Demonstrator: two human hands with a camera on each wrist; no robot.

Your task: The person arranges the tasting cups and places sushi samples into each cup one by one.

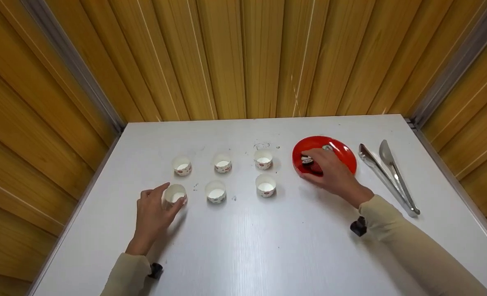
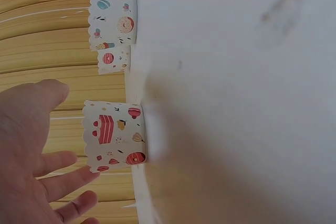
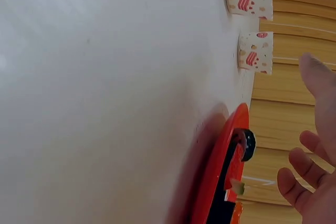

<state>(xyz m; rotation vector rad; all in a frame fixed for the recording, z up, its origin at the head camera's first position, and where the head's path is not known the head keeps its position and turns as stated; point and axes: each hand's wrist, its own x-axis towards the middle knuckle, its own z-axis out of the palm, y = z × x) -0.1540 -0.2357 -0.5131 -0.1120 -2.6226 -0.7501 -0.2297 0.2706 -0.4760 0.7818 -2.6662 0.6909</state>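
At the front left, my left hand (image 1: 153, 211) has its thumb and fingers spread on either side of a white paper baking cup (image 1: 175, 192) printed with small cakes. In the left wrist view those fingers look loose around this cup (image 2: 116, 136); any contact is hard to make out. My right hand (image 1: 331, 172) hovers over a red plate (image 1: 350, 161), holding nothing. Beneath its fingertips lies a small black-and-white piece (image 1: 307, 159), and other small food-like pieces sit on the plate. Part of the plate is hidden by the hand.
Several more printed paper cups, such as the back middle cup (image 1: 222, 164) and front right cup (image 1: 265, 187), stand upright in two rows. Metal tongs (image 1: 385, 174) and a long-handled metal utensil (image 1: 397, 172) lie right of the plate. Wood-patterned panels (image 1: 243, 57) enclose the white table (image 1: 243, 246).
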